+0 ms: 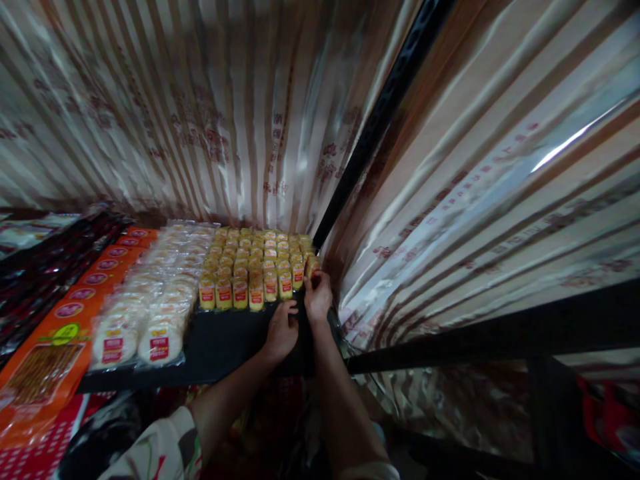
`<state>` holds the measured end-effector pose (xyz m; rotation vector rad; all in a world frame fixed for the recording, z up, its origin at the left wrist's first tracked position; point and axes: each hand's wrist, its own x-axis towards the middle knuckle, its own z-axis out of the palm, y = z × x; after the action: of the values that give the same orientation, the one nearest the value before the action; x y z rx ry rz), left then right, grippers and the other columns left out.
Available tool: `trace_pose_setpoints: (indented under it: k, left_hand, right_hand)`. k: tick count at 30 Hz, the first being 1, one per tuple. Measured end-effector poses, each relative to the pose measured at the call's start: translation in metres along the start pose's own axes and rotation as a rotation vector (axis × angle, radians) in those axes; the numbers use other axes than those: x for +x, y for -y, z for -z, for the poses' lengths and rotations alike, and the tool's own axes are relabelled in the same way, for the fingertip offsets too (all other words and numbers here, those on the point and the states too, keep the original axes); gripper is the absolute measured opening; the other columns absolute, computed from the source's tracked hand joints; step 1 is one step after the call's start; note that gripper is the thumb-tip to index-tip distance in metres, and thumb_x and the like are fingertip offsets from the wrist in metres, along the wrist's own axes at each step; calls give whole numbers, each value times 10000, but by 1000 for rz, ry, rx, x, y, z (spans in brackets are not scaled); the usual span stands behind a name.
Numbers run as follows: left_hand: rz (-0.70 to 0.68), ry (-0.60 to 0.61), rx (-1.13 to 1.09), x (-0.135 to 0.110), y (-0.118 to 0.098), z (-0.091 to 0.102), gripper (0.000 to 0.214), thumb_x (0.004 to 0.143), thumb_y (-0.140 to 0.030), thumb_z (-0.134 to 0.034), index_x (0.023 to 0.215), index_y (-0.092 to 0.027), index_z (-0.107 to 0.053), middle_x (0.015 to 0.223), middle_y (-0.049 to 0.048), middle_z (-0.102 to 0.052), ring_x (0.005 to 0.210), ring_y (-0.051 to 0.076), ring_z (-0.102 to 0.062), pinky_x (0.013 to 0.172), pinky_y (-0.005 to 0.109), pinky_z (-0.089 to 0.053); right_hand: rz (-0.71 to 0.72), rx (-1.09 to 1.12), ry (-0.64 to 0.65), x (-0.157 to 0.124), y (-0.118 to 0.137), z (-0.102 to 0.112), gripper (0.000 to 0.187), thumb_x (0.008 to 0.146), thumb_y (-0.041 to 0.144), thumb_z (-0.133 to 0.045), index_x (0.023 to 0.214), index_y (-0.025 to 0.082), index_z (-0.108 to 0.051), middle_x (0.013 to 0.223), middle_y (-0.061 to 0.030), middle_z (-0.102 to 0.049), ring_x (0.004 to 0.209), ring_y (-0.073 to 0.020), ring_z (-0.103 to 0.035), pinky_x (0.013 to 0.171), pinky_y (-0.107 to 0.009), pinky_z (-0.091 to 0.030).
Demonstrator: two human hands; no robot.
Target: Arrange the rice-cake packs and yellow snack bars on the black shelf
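Observation:
Rows of small yellow packaged snacks with red labels stand on a black shelf. My right hand is at the right end of the rows, fingers closed around a yellow snack packet beside the shelf post. Just left of it, my left hand hovers close to the front of the rows, over the bare shelf edge. Its fingers are curled toward the right hand; whether anything lies between them is hidden.
Left of the yellow packets lie round white cakes in clear wrappers, then orange snack bags and dark packages. A black post rises at the right corner. Striped plastic sheeting hangs behind and to the right.

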<state>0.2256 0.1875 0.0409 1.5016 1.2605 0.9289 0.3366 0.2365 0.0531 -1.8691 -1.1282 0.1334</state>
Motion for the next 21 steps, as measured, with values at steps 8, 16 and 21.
trace_pose_setpoints:
  k: [8,16,21]
  left_hand:
    - [-47,-11,13,-1,7,-3,421,687,43,-432,1041,-165,-526,1046,68,-600,941,137,-609,914,350,-465]
    - [-55,-9,5,-2,9,-5,415,694,40,-427,1045,-163,-519,1034,68,-600,960,141,-605,924,356,-462]
    - [-36,0,5,-1,6,-3,410,699,41,-424,1038,-167,-520,1019,63,-603,948,139,-606,919,354,-467]
  right_hand:
    - [121,75,8,-4,-9,-7,200,802,250,-408,931,177,-542,1011,-96,-622,925,-200,-563,836,-317,-418]
    - [37,4,9,-4,-6,-9,266,796,259,-407,1009,153,-526,940,-104,-631,848,-208,-587,779,-321,-436]
    - [37,-9,35,-6,-5,-8,280,808,254,-399,1044,153,-514,954,-98,-630,847,-199,-586,792,-318,-437]
